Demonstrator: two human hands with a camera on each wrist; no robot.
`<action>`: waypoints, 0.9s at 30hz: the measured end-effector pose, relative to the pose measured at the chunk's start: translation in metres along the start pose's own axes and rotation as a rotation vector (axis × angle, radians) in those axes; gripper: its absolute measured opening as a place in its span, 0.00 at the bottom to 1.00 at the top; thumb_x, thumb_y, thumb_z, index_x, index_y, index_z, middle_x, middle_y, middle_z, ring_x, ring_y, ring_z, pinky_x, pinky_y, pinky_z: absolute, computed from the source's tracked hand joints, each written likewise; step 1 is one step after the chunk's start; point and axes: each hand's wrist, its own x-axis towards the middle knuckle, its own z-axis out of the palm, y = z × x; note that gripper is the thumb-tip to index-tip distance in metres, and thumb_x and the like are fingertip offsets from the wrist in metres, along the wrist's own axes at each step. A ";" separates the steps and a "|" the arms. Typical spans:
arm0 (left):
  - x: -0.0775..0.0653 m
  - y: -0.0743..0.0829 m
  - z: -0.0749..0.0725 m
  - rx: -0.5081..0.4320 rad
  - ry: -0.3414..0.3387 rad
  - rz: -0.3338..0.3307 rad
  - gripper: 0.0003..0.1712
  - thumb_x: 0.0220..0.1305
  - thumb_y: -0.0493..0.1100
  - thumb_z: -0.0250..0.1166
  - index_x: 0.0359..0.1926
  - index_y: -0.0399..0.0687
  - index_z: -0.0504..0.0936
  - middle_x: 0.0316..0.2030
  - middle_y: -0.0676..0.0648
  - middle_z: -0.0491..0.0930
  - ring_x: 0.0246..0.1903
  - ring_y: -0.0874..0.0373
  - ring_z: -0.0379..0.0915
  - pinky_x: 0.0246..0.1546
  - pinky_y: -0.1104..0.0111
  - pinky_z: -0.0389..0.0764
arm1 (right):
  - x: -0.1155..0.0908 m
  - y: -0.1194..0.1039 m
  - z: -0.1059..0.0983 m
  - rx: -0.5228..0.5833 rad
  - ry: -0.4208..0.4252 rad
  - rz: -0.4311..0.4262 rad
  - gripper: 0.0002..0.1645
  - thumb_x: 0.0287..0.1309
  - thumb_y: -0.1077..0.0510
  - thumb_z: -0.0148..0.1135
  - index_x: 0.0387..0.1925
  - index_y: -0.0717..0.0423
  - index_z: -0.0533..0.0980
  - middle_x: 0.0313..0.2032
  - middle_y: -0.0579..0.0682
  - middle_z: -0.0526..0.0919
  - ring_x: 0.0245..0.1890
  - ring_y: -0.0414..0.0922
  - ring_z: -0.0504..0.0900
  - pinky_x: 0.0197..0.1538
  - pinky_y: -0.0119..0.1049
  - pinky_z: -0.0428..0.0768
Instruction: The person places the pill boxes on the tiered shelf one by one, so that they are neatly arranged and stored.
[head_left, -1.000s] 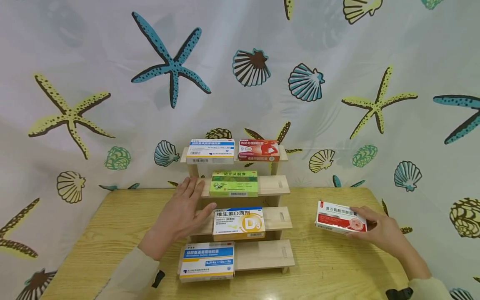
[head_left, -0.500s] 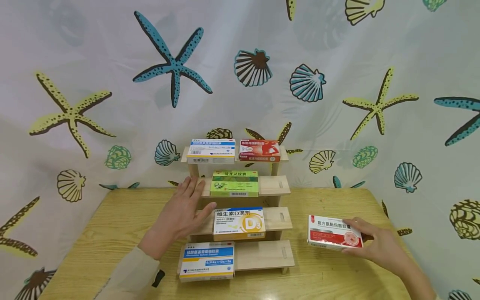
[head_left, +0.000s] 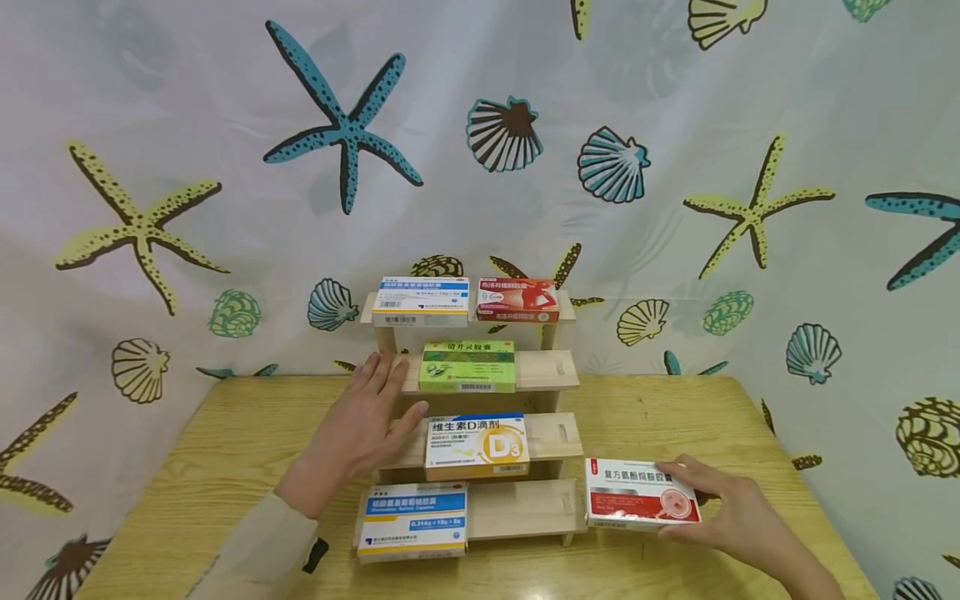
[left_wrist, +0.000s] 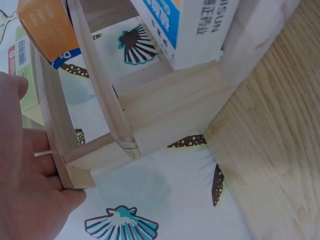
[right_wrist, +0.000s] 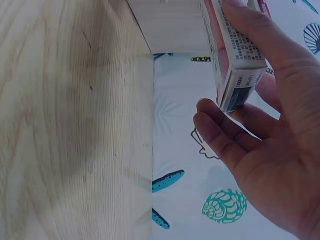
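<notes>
My right hand (head_left: 723,512) pinches a white and red medicine box (head_left: 637,493) by its right end, thumb on the near side. The box is level with the lowest tier of a wooden step rack (head_left: 525,510), just at that tier's right end. In the right wrist view, the lower fingers (right_wrist: 220,137) stay off the box. My left hand (head_left: 360,417) rests against the rack's left side, its fingers laid fairly straight on a middle tier beside a green medicine box (head_left: 468,367). The left wrist view has those fingers at the end of the tier board (left_wrist: 77,177).
Below the green box lies a vitamin D box (head_left: 477,446). A blue and white box (head_left: 412,521) sits on the lowest tier's left half. The top tier carries another blue and white box (head_left: 422,300) and a red box (head_left: 517,300). A patterned cloth (head_left: 660,250) hangs behind the wooden table (head_left: 225,467).
My right hand has carried the white and red box left and toward me, up to the lowest tier's right end. The left hand has stayed in place on the rack.
</notes>
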 end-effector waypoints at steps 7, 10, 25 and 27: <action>-0.001 0.000 0.000 -0.002 -0.002 -0.004 0.47 0.80 0.64 0.49 0.81 0.32 0.57 0.81 0.29 0.50 0.81 0.30 0.47 0.82 0.42 0.53 | -0.002 -0.016 0.013 0.044 -0.041 -0.002 0.51 0.43 0.30 0.82 0.69 0.40 0.79 0.69 0.65 0.78 0.61 0.61 0.84 0.57 0.60 0.83; 0.000 0.000 0.001 0.001 0.000 -0.002 0.47 0.80 0.64 0.49 0.81 0.32 0.57 0.81 0.28 0.50 0.81 0.30 0.47 0.82 0.42 0.53 | -0.001 -0.022 0.021 0.067 -0.056 0.008 0.50 0.43 0.30 0.82 0.69 0.39 0.79 0.69 0.65 0.78 0.64 0.64 0.81 0.58 0.62 0.82; 0.001 -0.001 0.000 0.008 -0.009 -0.004 0.47 0.80 0.65 0.48 0.81 0.33 0.56 0.81 0.29 0.49 0.81 0.30 0.46 0.82 0.42 0.53 | 0.013 -0.049 0.067 0.166 -0.108 -0.047 0.48 0.43 0.32 0.84 0.68 0.34 0.80 0.70 0.64 0.77 0.68 0.68 0.77 0.64 0.70 0.77; 0.001 0.000 0.000 0.006 -0.013 -0.006 0.47 0.80 0.65 0.49 0.81 0.33 0.56 0.81 0.29 0.49 0.81 0.30 0.46 0.82 0.42 0.53 | 0.015 -0.054 0.072 0.165 -0.111 -0.059 0.48 0.43 0.33 0.84 0.68 0.35 0.79 0.70 0.65 0.77 0.69 0.69 0.75 0.64 0.72 0.76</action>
